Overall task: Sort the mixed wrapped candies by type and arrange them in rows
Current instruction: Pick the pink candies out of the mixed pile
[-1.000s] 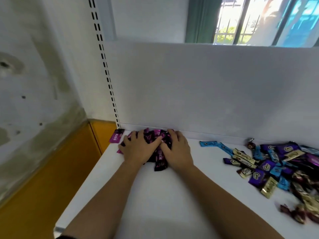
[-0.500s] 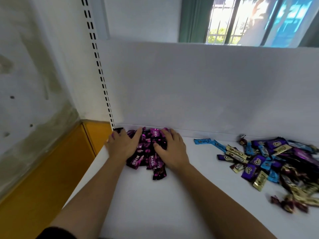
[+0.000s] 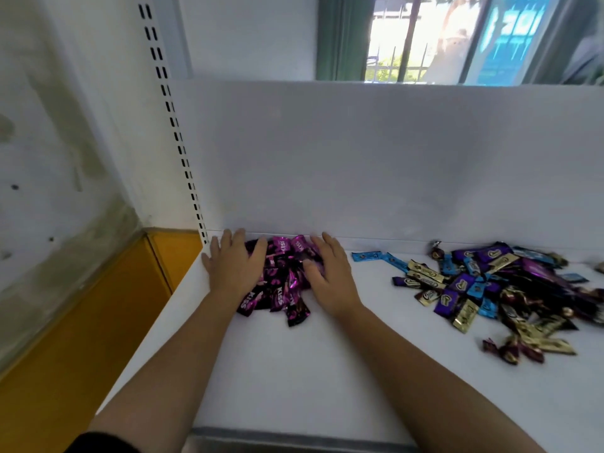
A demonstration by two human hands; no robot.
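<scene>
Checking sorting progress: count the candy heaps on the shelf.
2: the pink KISS heap at the back wall between left hand and right hand; the mixed heap further right. More may lie off-frame.

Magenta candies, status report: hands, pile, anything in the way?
Left hand, right hand open, flanking magenta candies. Bunched at back panel, no rows. Mixed pile apart, rightward.

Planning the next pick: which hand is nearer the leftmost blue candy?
Right. The right hand lies just left of the blue candy; the left hand is farther left, across the magenta candies.
</scene>
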